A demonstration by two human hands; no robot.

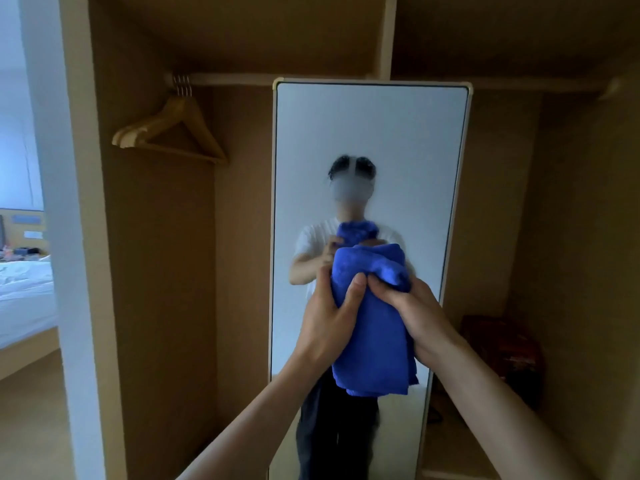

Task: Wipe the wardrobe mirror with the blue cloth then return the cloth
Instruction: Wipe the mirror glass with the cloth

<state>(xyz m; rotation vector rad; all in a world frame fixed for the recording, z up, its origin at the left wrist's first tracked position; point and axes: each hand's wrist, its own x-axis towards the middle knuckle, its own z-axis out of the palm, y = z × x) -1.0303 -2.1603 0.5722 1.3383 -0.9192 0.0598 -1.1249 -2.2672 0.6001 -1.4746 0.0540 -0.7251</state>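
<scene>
Gripping the blue cloth (372,337) in front of the mirror (370,133), left hand (329,320) and right hand (412,317) bunch it; wiping seems unstarted, so pressing it to the glass comes next.

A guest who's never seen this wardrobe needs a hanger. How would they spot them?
Find the wooden wardrobe with the tall mirror standing inside. Left of the mirror, a rail runs under the shelf, and the hangers hang at its left end. They are pale wood, bunched together, the only things seen hanging.
</scene>
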